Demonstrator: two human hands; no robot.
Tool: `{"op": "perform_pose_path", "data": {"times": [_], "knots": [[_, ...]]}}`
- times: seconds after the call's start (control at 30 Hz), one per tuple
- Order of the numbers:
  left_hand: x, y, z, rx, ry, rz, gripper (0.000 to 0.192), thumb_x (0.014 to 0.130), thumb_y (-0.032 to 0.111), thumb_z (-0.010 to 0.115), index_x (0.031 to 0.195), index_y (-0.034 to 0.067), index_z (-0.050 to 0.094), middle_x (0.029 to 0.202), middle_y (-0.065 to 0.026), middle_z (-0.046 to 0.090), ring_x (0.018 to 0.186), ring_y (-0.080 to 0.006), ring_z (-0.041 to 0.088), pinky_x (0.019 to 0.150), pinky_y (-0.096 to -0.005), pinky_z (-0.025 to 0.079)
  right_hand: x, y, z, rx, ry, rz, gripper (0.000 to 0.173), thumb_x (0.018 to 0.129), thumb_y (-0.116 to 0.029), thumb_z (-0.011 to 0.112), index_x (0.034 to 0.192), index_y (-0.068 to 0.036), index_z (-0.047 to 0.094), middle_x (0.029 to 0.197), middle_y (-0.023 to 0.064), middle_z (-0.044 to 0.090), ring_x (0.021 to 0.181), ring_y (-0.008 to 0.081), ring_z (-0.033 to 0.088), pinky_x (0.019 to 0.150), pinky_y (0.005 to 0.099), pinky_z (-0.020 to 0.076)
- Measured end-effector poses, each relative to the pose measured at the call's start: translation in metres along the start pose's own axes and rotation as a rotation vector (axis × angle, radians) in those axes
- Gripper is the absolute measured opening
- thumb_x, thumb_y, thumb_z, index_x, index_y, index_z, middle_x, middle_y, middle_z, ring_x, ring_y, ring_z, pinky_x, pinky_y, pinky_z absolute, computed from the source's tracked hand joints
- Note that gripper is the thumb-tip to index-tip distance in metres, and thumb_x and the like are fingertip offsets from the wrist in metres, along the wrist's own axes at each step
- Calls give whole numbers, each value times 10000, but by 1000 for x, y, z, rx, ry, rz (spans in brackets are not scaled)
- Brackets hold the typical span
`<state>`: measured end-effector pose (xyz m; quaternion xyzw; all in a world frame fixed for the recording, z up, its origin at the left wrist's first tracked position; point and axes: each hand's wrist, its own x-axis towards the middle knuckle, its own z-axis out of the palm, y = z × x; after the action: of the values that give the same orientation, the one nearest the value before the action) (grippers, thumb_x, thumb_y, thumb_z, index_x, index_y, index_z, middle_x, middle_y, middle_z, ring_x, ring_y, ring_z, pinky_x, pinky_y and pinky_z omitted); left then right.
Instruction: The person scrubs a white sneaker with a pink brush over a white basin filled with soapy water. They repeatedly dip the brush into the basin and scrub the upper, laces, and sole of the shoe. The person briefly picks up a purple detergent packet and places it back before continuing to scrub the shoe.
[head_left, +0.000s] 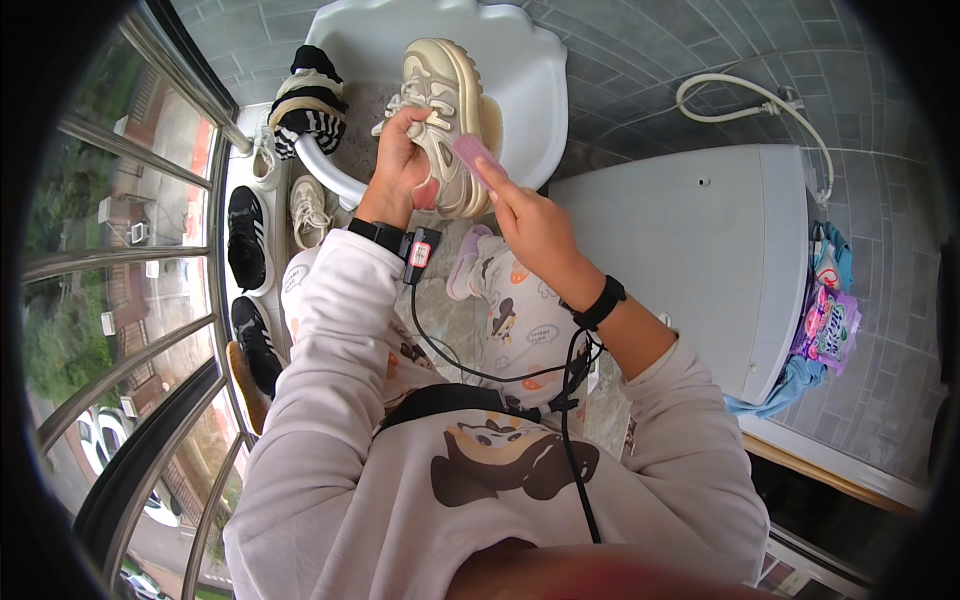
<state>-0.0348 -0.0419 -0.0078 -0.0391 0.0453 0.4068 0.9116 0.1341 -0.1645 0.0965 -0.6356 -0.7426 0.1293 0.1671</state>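
A beige chunky sneaker (442, 120) is held over a white ceramic sink (536, 97), its toe pointing away from me. My left hand (401, 161) grips it by the tongue and laces, with the thumb on top. A pink scrubbing brush (478, 159) is in my right hand (536, 225); its far end lies against the side of the sneaker near the sole. The brush's bristles are hidden. Murky, grey water (364, 112) stands in the sink beneath the sneaker.
Striped and black fabric (307, 112) drapes over the sink's left rim. Black sneakers (247, 236) and a beige shoe (309, 210) stand along the window side. A grey-white appliance top (660, 247) is at right, beside packets (829, 322). A black cable (480, 373) runs between my wrists.
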Motion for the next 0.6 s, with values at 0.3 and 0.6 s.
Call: {"op": "perform_pose_path", "data": {"times": [0.3,0.6], "knots": [[2,0,-4,-130,-192,31,485,897,160,572,1337,-41,546,1259,-221,650,1153,-372,635,1065,-513,480,26,0,-4,-24,201,24,432,983,-174,556,1412,-226,569,747,155,656,663,357,663,600,475,531],[19,-11,-10,-192,-127,40,416,897,162,556,1263,-35,580,1203,-188,671,1105,-345,649,1053,-486,487,25,-15,-4,-174,119,21,416,983,-173,560,1396,-217,589,776,160,674,691,384,665,616,478,536]]}}
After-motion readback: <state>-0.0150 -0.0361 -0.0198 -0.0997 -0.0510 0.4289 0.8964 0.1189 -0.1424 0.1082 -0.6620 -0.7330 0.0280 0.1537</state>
